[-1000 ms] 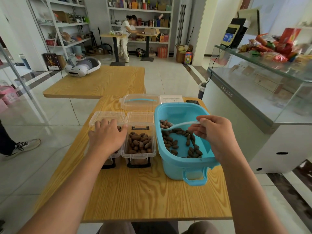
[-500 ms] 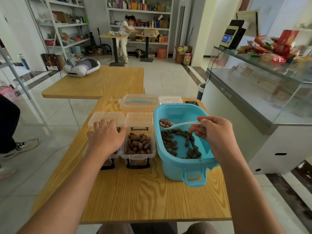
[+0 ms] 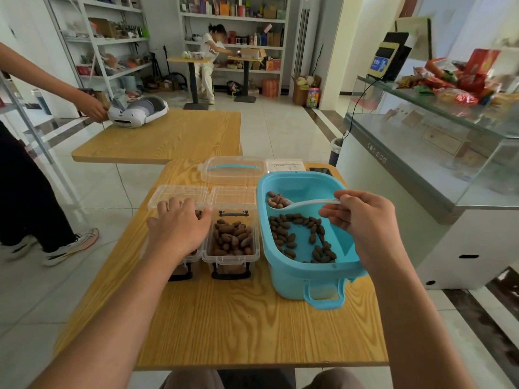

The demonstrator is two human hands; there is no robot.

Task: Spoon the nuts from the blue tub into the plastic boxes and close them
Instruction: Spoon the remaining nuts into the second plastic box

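Right hand (image 3: pixel 368 220) pinches the white plastic spoon (image 3: pixel 303 203), its bowl holding brown nuts (image 3: pixel 276 202) over the blue plastic tub (image 3: pixel 306 279); left hand (image 3: pixel 178 228), fingers relaxed, rests on the left clear plastic box (image 3: pixel 191 258).

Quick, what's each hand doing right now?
Left hand: open, resting on the left plastic box.
Right hand: holding the spoon of nuts.
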